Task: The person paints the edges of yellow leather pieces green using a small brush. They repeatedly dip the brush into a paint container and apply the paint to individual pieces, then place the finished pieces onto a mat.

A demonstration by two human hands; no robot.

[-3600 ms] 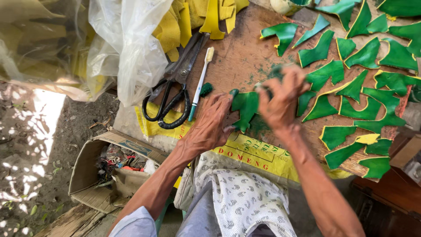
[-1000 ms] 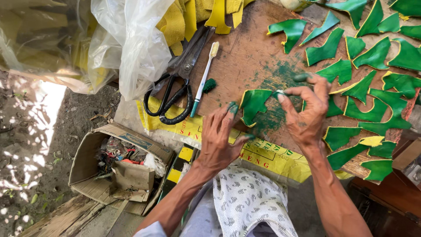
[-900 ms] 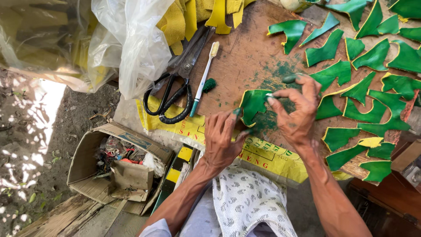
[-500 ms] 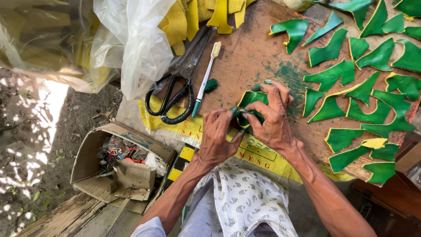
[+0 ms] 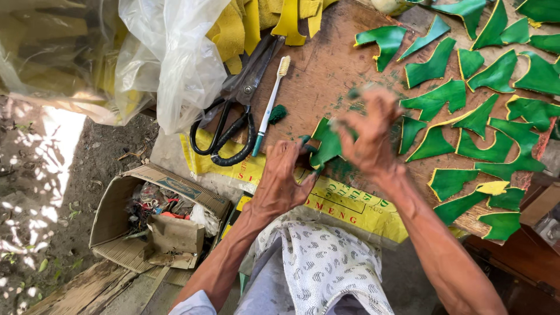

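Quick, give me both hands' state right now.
Left hand: fingers closed on the edge of a green cut piece, holding it on the board.
Right hand: open, fingers spread, blurred, holding nothing visible.

Right hand (image 5: 368, 133) blurred (fingers indistinct).

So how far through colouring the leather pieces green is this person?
Done: many green pieces with yellow edges lie spread across the wooden board. In hand: the left hand pins one green piece at the board's near edge while the right hand, fingers stained green and blurred, works above it. Left: a heap of uncoloured yellow pieces sits at the top beside the scissors and toothbrush.
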